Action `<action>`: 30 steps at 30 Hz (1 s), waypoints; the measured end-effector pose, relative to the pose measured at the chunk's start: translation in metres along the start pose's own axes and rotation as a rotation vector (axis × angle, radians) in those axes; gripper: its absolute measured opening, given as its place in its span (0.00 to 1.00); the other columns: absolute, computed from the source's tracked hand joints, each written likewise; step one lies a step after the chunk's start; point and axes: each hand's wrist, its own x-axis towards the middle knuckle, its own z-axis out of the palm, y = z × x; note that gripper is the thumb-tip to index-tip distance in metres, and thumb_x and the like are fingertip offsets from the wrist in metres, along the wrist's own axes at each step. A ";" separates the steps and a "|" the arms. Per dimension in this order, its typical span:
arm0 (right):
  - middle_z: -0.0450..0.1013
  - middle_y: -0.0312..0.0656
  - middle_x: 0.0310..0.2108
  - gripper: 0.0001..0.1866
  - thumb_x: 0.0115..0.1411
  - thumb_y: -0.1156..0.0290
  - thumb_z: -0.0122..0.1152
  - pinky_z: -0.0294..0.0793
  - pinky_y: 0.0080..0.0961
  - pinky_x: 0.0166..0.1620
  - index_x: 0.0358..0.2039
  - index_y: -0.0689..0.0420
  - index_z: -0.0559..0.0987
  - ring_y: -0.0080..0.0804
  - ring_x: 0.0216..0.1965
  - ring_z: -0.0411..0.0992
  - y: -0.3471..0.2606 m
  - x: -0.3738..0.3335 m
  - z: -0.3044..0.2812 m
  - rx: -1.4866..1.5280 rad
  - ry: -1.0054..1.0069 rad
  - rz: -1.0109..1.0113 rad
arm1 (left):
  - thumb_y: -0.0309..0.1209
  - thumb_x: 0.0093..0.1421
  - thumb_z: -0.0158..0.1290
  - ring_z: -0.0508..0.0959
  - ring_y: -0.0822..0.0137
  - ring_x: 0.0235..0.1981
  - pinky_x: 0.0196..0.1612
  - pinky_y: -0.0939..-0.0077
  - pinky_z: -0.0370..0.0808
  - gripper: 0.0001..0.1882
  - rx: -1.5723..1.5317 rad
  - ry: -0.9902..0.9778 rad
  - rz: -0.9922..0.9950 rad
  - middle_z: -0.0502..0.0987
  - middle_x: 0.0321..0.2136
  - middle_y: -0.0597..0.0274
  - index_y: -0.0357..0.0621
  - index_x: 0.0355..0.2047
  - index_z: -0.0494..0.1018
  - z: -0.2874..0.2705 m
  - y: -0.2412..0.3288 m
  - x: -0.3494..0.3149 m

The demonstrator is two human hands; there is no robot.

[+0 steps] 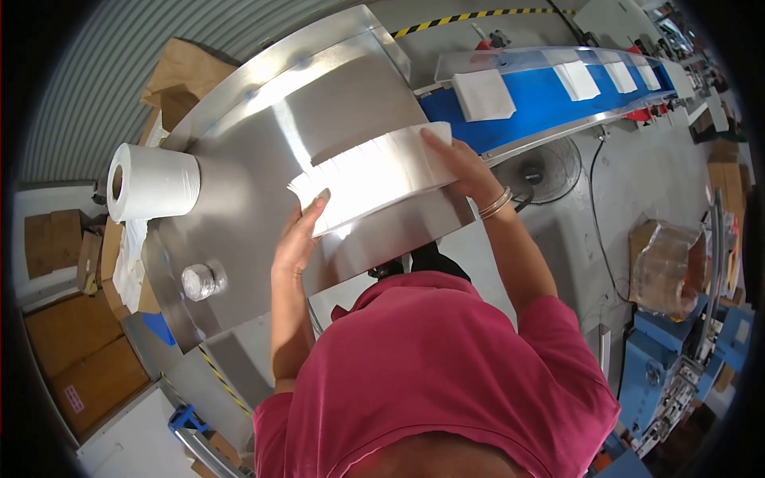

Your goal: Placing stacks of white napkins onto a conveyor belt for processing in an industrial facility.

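Note:
A long row of white folded paper napkins (370, 177) is squeezed between my two hands, over the near part of a shiny metal table (239, 191). My left hand (300, 233) grips its left end, with the thumb on top. At the right end, my right hand (462, 166) presses with its fingers along the side; a bracelet circles that wrist. Whether the row rests on the metal or hangs just above it, I cannot tell. Just beyond my right hand, a white napkin stack (484, 95) lies on the blue conveyor belt (534, 111).
Several more napkin stacks (577, 80) sit along the belt. A large white roll (155, 182) and a small clear roll of tape (199, 282) stand on the table's left side. A floor fan (535, 171) is under the conveyor. Cardboard boxes (88, 366) are at left.

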 end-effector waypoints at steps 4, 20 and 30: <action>0.72 0.37 0.35 0.22 0.56 0.56 0.56 0.69 0.20 0.36 0.40 0.64 0.74 0.22 0.33 0.70 -0.023 -0.009 0.029 -0.185 0.143 0.029 | 0.53 0.45 0.59 0.38 0.52 0.64 0.59 0.44 0.29 0.62 0.034 -0.049 -0.012 0.45 0.61 0.41 0.30 0.60 0.28 0.003 0.000 0.003; 0.69 0.40 0.41 0.26 0.56 0.56 0.57 0.68 0.25 0.46 0.49 0.59 0.67 0.31 0.42 0.68 -0.002 0.005 -0.032 0.478 0.222 0.215 | 0.57 0.47 0.55 0.41 0.51 0.64 0.59 0.43 0.34 0.59 0.126 -0.065 0.012 0.47 0.61 0.43 0.29 0.60 0.33 0.023 0.006 -0.001; 0.72 0.37 0.34 0.23 0.55 0.55 0.57 0.69 0.21 0.36 0.42 0.62 0.73 0.23 0.33 0.70 0.004 0.005 -0.004 -0.313 0.044 -0.156 | 0.56 0.47 0.55 0.42 0.52 0.64 0.59 0.44 0.31 0.59 0.136 -0.114 0.018 0.49 0.61 0.46 0.30 0.60 0.31 0.038 0.013 -0.001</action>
